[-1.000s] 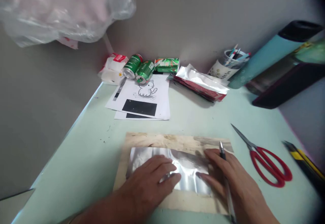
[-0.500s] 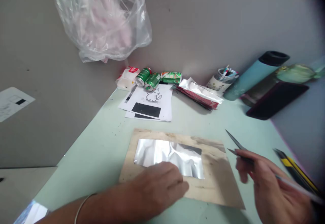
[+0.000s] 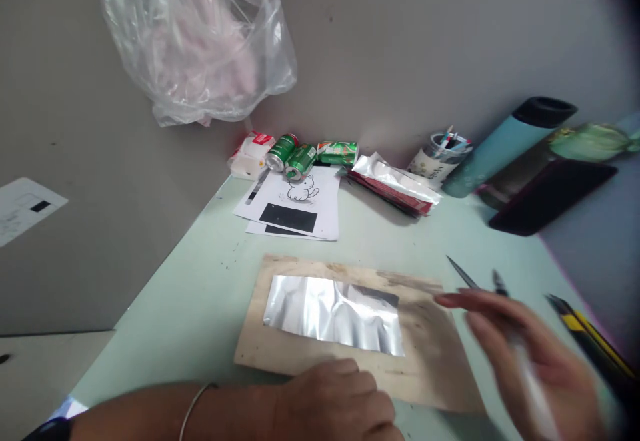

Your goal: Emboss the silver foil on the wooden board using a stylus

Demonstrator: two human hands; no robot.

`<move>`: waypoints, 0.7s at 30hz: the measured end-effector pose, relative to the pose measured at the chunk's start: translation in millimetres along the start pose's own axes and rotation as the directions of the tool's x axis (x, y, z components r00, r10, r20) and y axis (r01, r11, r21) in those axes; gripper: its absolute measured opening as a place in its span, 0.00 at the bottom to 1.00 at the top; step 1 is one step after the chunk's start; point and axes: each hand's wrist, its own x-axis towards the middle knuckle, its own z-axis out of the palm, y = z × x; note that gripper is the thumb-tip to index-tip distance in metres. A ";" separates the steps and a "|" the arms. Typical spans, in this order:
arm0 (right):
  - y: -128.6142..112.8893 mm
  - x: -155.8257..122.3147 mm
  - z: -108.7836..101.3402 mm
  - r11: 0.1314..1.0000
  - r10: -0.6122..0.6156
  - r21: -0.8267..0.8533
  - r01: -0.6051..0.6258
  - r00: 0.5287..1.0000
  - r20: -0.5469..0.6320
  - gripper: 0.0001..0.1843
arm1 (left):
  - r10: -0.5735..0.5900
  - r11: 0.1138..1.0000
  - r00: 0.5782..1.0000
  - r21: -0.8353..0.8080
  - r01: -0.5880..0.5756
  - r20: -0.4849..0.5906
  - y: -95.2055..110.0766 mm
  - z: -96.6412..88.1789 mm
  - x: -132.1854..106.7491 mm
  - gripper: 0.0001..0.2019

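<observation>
A wooden board (image 3: pixel 435 368) lies on the pale green table (image 3: pixel 190 301) with a shiny sheet of foil (image 3: pixel 335 312) flat on it. My left hand (image 3: pixel 335 401) rests at the board's near edge with its fingers curled under, just off the foil. My right hand (image 3: pixel 530 354) hovers blurred over the board's right end, fingers closed round a pen (image 3: pixel 520 354) whose tip points away from me. Red scissors (image 3: pixel 463 273) lie mostly hidden behind that hand.
Paper sheets with a cat drawing (image 3: pixel 295 208), green cans (image 3: pixel 293 154), a foil packet (image 3: pixel 400 184), a cup of pens (image 3: pixel 443 154), a teal bottle (image 3: pixel 500 144) and a dark phone (image 3: pixel 550 194) line the back. A plastic bag (image 3: pixel 200 41) hangs on the wall. A yellow utility knife (image 3: pixel 590 334) lies at right.
Both hands have come off the foil. My left hand drew back to the board's near edge; my right hand swung out to the right with the pen. The view tilted up.
</observation>
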 end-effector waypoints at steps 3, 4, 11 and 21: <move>9.2 -5.9 17.3 0.922 -0.275 -0.163 0.351 0.891 0.362 0.30 | -0.032 0.994 0.996 0.098 0.040 -0.085 -4.5 4.1 6.4 0.10; 13.4 -6.5 21.5 0.886 -0.316 -0.190 0.422 0.852 0.417 0.35 | -0.032 0.991 0.996 0.127 0.042 -0.082 -5.5 6.4 6.9 0.12; 33.7 -9.1 27.5 0.809 -0.338 -0.284 0.515 0.803 0.491 0.40 | -0.077 0.976 0.997 0.200 0.081 -0.027 -7.4 11.5 -1.1 0.13; 37.6 -8.8 30.8 0.804 -0.324 -0.285 0.522 0.786 0.527 0.42 | -0.068 0.994 0.993 0.097 0.058 0.097 -14.3 6.1 -1.4 0.15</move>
